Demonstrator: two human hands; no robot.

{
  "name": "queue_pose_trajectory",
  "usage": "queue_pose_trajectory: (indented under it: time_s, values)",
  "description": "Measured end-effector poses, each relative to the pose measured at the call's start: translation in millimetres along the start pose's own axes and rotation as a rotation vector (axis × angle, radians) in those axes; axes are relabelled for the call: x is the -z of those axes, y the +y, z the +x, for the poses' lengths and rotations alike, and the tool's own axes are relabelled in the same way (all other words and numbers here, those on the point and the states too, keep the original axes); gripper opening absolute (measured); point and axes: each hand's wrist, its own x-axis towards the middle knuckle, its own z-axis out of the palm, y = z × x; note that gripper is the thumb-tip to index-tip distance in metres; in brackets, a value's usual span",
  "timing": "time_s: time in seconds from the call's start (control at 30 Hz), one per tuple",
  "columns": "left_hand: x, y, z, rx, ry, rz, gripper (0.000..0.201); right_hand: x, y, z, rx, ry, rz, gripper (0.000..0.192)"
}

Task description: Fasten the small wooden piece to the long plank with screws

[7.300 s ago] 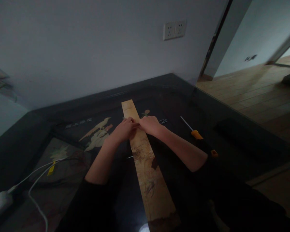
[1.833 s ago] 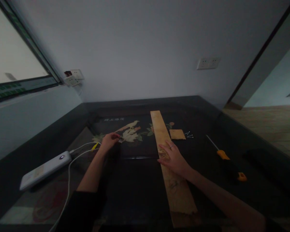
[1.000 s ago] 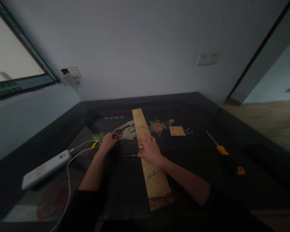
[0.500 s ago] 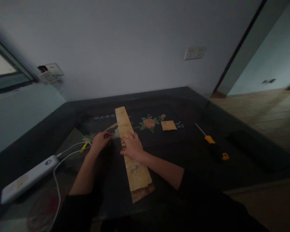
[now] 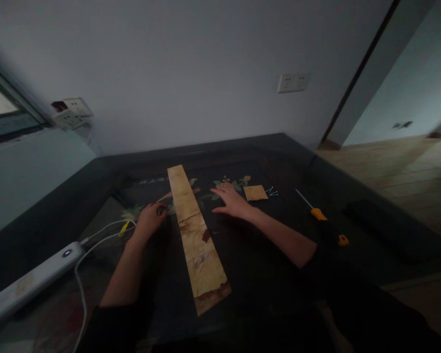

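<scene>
A long, narrow wooden board [image 5: 191, 230] lies lengthwise on the dark table, with rough brown patches at its middle and near end. Just left of it rests my left hand [image 5: 151, 218], its fingers curled together. What those fingers hold, if anything, is too small and dark to make out. My right hand [image 5: 232, 200] is open over the table to the right of the board, fingers spread and holding nothing. Near its fingers is a small square wooden piece [image 5: 256, 192]. Several screws [image 5: 272, 191] lie beside that piece.
Farther right lies a screwdriver [image 5: 318, 214] with a yellow and black handle. A white power strip [image 5: 36, 279] with a white cable [image 5: 81, 289] occupies the left side. At the right edge is a dark flat object [image 5: 389, 230]. A wall [image 5: 183, 73] stands behind the table.
My right hand has let go of the board and moved right, toward the small wooden piece, with its fingers spreading. My left hand stays beside the board. The view has shifted slightly.
</scene>
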Motion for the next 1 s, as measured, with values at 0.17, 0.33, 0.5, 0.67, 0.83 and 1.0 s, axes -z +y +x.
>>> queue_pose_trajectory:
  time_s: [0.17,0.33,0.5,0.67,0.83,1.0]
  values:
    - [-2.5,-1,1,-0.018,0.006,0.016,0.033,51,104,-29,-0.089,-0.134,-0.173,0.078]
    - [-1.2,5,-3,0.020,0.038,0.042,0.038,49,118,-44,-0.099,-0.134,-0.159,0.059]
    - [2.2,34,-12,-0.096,0.079,0.003,0.041,37,90,-31,-0.012,-0.068,-0.216,0.060]
    - [-2.2,80,-32,-0.309,0.000,-0.039,0.052,19,42,-5,0.009,-0.005,-0.200,0.061]
    - [-8.5,102,-48,-0.388,-0.104,-0.065,0.045,-5,-9,29,-0.097,0.080,-0.235,0.051]
    - [-10.5,108,-51,-0.344,-0.069,-0.115,0.033,-25,-31,48,-0.155,0.077,-0.251,0.047]
